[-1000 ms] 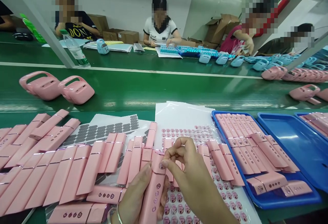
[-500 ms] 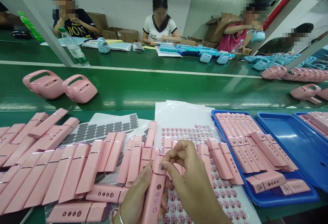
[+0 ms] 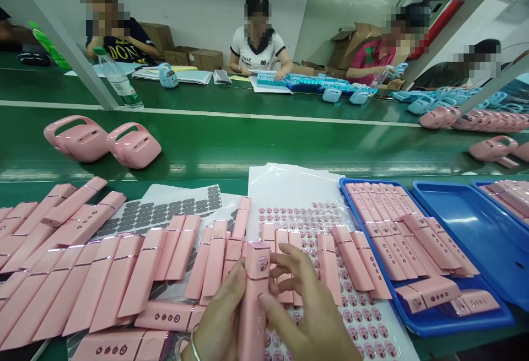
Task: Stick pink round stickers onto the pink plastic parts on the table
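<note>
My left hand point(image 3: 221, 308) is closed around a slim pink handheld device point(image 3: 253, 308) with a shiny band across its upper part. A small round picture sticker point(image 3: 262, 263) sits on the section above the band. Close by on the right is my right hand point(image 3: 303, 300). Its fingers are spread and curved, with the thumb tip at the device's right edge; whether it presses there I cannot tell. Beneath and behind the hands lies a sheet of round stickers point(image 3: 367, 330), partly covered by more pink devices point(image 3: 329, 267).
Many pink devices point(image 3: 95, 284) crowd the left, over a sheet of grey oval stickers point(image 3: 165, 206). A blue tray point(image 3: 450, 325) of devices stands right, beside another blue tray point(image 3: 467, 212). Pink handled housings point(image 3: 134, 146) rest on the green bench. Co-workers point(image 3: 260, 47) sit opposite.
My right hand's thumb and fingers have parted from the round sticker, which now shows on the device's top. That hand has moved down and opened; the device has turned slightly in my left hand.
</note>
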`<state>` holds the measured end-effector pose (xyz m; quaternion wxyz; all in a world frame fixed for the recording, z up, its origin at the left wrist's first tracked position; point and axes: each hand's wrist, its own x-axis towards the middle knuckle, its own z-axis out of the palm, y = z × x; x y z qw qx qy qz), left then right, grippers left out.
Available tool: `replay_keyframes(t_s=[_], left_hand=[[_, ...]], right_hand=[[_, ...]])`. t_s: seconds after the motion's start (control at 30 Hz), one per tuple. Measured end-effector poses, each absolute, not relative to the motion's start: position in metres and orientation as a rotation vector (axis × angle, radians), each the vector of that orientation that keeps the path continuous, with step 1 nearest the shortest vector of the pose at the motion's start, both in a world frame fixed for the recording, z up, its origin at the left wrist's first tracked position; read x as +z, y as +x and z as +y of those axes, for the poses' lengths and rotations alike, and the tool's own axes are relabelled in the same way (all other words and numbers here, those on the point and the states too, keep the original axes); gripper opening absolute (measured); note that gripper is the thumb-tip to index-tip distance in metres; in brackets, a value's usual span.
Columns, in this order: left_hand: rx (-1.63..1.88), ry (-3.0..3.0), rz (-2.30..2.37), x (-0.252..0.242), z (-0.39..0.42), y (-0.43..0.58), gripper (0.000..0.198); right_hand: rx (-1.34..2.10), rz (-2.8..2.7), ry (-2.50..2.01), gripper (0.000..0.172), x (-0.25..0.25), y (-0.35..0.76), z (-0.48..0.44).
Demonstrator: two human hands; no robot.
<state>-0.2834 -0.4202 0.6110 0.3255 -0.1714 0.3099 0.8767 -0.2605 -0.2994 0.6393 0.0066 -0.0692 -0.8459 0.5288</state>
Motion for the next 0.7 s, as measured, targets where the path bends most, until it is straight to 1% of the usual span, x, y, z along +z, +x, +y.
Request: replay_keyframes(t_s=[0.03,0.07,0.1,0.17,0.2,0.23,0.3,0.37,0.43,0.53,0.57,0.63,0.67,0.7], left_hand=[[2.33,-0.537,0.807,0.611,-0.416,-0.284,0.02],[2.344,-0.602,0.806,0.611,-0.411,-0.286,0.024],[2.335,-0.618,0.81,0.612,-0.407,-0.288,0.03],[2.299,-0.475,0.852,0.613,-0.399,-0.296,0.04],[2.268,-0.37,0.937,0.614,-0.395,-0.301,0.046],[2.208,-0.266,1.118,0.615,-0.392,-0.306,0.052],[1.921,0.015,1.763,0.614,-0.385,-0.314,0.056],[1.479,0.359,2.361,0.609,-0.376,-0.319,0.05],[1.167,0.641,2.619,0.599,-0.365,-0.317,0.049],[0.965,0.817,2.836,0.575,-0.344,-0.303,0.055],[0.926,0.884,2.932,0.566,-0.337,-0.297,0.053],[0.993,0.921,3.107,0.549,-0.322,-0.284,0.035],[1.127,0.851,3.152,0.541,-0.315,-0.278,0.029],[1.313,0.734,3.144,0.535,-0.309,-0.274,0.03]], right_hand=[[1.526,-2.686,-0.17,0.058,0.637,-0.257,-0.3],[1.393,-2.709,-0.12,0.063,0.635,-0.256,-0.3],[1.274,-2.724,-0.067,0.063,0.635,-0.256,-0.298],[1.098,-2.764,-0.013,0.053,0.639,-0.266,-0.289],[1.026,-2.799,-0.008,0.049,0.642,-0.276,-0.281],[0.955,-2.837,-0.01,0.046,0.646,-0.291,-0.271],[0.769,-2.911,-0.03,0.043,0.651,-0.33,-0.247],[0.671,-2.915,-0.02,0.042,0.65,-0.378,-0.223],[0.606,-2.934,0.011,0.035,0.642,-0.421,-0.201],[0.554,-2.965,0.036,0.024,0.625,-0.458,-0.184],[0.541,-2.963,0.036,0.024,0.619,-0.461,-0.182],[0.529,-2.948,0.034,0.025,0.607,-0.454,-0.183],[0.536,-2.942,0.036,0.025,0.602,-0.446,-0.185],[0.555,-2.944,0.044,0.026,0.597,-0.438,-0.186]])
